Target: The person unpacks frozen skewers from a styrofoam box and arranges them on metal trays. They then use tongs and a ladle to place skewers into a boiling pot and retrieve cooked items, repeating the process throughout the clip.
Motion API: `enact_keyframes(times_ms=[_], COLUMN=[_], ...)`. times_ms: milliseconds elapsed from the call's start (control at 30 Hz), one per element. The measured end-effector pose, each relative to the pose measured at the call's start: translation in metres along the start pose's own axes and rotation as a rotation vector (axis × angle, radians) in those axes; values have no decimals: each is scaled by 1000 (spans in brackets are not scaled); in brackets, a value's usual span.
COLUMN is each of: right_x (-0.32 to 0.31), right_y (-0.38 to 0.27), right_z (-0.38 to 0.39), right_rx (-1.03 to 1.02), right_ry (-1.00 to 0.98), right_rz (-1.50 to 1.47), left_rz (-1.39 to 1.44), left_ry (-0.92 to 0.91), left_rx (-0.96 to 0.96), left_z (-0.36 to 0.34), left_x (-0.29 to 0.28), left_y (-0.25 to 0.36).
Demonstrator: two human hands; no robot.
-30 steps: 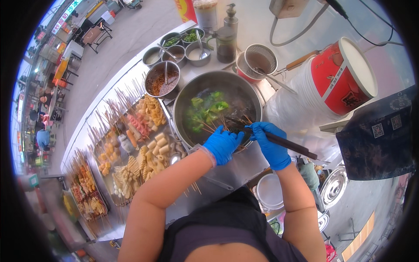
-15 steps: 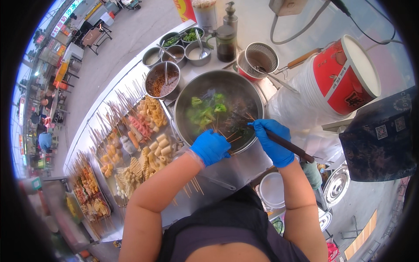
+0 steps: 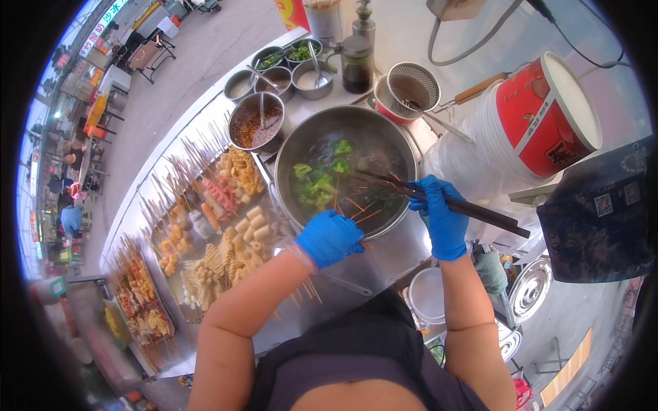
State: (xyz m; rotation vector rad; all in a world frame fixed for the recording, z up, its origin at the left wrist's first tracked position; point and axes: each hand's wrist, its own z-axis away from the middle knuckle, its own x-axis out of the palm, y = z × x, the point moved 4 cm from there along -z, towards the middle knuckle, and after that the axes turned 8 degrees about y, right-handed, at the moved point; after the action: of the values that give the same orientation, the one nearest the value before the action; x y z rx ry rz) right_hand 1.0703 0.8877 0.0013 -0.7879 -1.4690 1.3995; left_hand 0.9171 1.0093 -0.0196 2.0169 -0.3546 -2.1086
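A round steel pot holds steaming dark broth. Bright green broccoli floats on its left side, and dark leafy food sits in the broth farther right. At the pot's near rim my blue-gloved left hand is closed round thin wooden skewers, whose shafts slant into the broth; its fingertips are partly hidden. My right hand, gloved alike, grips a pair of long dark chopsticks by the pot's right rim. Their slightly parted tips reach over the middle of the pot.
Trays of skewered food lie to the left. Steel seasoning bowls stand behind the pot, some with spoons. A mesh strainer and stacked paper tubs are at the right. A dark hanging bag is near my right arm.
My right hand has moved slightly right and up, and the chopsticks now lie flatter with their tips apart, over the pot's middle. My left hand has stayed at the near rim, shifting only slightly.
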Motion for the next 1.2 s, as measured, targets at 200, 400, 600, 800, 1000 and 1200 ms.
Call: enact_keyframes(times_ms=[200, 400, 600, 800, 1000, 1200], right_x=[1, 14, 7, -5, -21, 10], right_y=[12, 19, -9, -40, -44, -27], right_z=[7, 22, 39, 33, 12, 0], right_rx=[240, 99, -98, -76, -123, -155], right_ry=[68, 23, -323, -386, -104, -372], right_rz=[-9, -70, 74, 176, 239, 389], left_rz=[-33, -71, -164, 106, 160, 155], left_ry=[-13, -58, 179, -52, -10, -53], left_rx=[5, -6, 122, -53, -57, -99], left_z=[4, 7, 13, 13, 12, 13], left_x=[3, 5, -1, 9, 8, 8], left_y=[4, 3, 10, 3, 4, 2])
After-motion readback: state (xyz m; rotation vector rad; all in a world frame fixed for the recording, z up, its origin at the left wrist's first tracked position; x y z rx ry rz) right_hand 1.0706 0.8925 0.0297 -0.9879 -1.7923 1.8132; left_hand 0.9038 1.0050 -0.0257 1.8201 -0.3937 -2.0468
